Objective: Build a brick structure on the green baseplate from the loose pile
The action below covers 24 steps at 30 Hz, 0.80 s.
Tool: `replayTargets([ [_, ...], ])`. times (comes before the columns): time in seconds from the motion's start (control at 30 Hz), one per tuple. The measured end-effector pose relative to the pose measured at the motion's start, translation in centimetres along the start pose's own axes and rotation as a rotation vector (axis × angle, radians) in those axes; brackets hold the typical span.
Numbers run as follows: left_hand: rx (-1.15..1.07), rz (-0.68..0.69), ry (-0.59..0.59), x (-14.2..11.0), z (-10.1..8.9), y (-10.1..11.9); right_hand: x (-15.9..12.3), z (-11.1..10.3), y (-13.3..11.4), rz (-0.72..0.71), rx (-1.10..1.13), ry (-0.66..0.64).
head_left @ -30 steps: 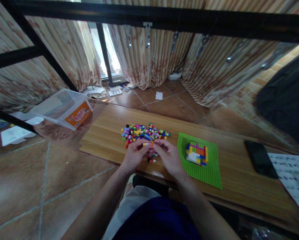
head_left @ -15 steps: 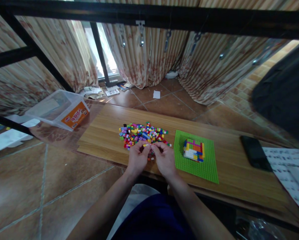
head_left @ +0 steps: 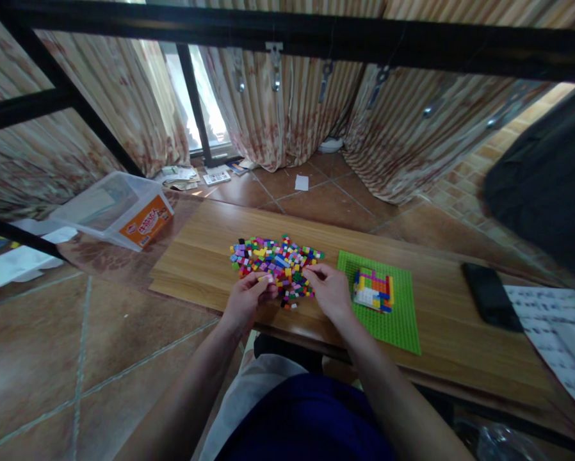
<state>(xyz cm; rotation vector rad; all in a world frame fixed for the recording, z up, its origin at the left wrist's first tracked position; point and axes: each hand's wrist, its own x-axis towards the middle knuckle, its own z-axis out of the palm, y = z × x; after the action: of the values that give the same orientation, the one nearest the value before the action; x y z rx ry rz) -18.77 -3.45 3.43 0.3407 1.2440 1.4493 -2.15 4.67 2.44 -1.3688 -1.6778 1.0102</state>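
Note:
A pile of small, many-coloured building bricks lies on the wooden tabletop. At its front left edge my left hand is closed in a pinch, with a small pale building brick at the fingertips. My right hand reaches over the pile's right side, thumb and fingers pinched together; what they hold, if anything, is too small to tell. Just to the right of that hand is a green baseplate. On it stands a low block built of white, yellow, red, blue and pink bricks.
A black phone and a printed sheet lie at the table's right end. Beyond the left end is a clear plastic bin with an orange label. A dark metal bar crosses above, with curtains behind.
My hands, which were together over the front of the pile, have moved apart. The left went left with the small brick; the right went right and slightly forward to the bricks.

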Motion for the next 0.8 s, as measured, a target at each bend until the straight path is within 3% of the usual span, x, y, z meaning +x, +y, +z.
replayTargets([
  [0.13,-0.024,-0.036,-0.01,-0.1,0.4,-0.6,0.2,1.0,0.4,-0.056,-0.143,-0.01],
  [0.4,0.032,-0.017,-0.014,-0.2,0.6,-1.2,-1.2,0.4,0.8,-0.008,-0.027,0.04],
  [0.6,0.111,0.011,-0.151,-1.4,2.0,-2.5,-4.6,1.7,0.0,0.131,0.291,-0.147],
  [0.8,0.227,0.086,-0.199,-1.6,2.5,-3.6,-5.9,2.1,-0.8,0.328,0.491,-0.048],
])
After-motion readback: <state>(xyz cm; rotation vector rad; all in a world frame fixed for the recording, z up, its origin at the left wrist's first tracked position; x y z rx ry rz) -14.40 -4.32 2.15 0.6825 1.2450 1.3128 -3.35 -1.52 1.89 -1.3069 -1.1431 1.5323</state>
